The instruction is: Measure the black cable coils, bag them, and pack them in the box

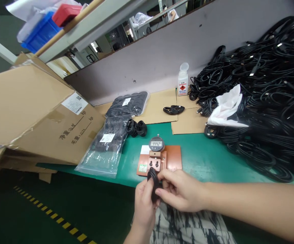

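A coiled black cable (154, 183) is held between my two hands, just in front of a digital dial gauge (156, 143). My left hand (144, 200) is closed round the coil from the left, thumb on top. From the right, my right hand (178, 189) pinches the coil's edge with its fingers curled; exactly what lies under those fingertips is hidden. The gauge reads about 4.442 and stands on a copper-coloured fixture (174, 157) at the table's near edge.
A large pile of black cables (263, 88) fills the right side, with a white cloth (226, 107) on it. Bagged coils (108, 137), loose coils (136, 128) and a cardboard box (60, 125) are to the left. A white bottle (183, 83) stands by the wall.
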### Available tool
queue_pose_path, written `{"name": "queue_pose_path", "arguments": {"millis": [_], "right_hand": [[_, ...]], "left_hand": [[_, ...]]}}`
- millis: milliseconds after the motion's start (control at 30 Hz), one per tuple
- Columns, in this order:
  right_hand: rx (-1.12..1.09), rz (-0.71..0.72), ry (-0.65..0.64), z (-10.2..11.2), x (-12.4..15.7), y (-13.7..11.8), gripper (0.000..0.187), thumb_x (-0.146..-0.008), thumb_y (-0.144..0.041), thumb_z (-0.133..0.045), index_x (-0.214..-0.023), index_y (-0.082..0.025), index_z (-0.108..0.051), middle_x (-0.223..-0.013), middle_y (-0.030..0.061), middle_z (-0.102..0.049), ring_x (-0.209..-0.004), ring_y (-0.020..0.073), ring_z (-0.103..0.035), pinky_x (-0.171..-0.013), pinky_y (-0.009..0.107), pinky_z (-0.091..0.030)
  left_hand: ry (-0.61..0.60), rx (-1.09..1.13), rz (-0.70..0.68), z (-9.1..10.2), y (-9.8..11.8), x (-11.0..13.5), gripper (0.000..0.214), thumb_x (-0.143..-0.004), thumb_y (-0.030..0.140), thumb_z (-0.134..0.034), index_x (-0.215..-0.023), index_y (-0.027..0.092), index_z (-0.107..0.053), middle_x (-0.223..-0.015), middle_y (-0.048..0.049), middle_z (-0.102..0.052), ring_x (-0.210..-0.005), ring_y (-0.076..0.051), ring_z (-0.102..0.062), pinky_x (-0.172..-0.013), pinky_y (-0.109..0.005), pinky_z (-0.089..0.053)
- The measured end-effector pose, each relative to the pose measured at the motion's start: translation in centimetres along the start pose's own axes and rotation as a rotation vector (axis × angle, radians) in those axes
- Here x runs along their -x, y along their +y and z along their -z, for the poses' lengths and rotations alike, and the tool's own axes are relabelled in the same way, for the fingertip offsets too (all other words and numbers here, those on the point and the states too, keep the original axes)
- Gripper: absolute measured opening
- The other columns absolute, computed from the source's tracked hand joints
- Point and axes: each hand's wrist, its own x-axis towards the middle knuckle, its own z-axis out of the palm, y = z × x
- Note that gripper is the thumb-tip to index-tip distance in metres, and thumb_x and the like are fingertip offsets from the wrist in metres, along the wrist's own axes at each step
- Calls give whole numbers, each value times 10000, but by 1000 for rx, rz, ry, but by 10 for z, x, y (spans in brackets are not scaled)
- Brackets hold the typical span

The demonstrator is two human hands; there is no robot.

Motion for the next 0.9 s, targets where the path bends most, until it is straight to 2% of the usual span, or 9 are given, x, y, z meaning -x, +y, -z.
{"name": "queue_pose_path", "arguments": {"millis": [467,900], "right_hand": [[-6,-15,-6,0,0,0,124,-859,-237,-541,-947,-153,-516,-556,-52,-503,-441,98,-457,-429,203,-323],[18,-1,-7,-1,0,1,109,-868,-246,-529,-941,-169,-504,-553,-52,-523,-437,99,-469,-422,198,-337]], "left_hand": [[7,-12,0,0,2,0,430,-726,479,-725,-553,151,-506,-418,74,-414,-349,-36,-314,-353,-158,-226],[-8,-10,-3,1,1,0,387,-765,416,-688,-559,158,-486,-424,78,-402,-362,-39,-303,-367,-167,-214]]}}
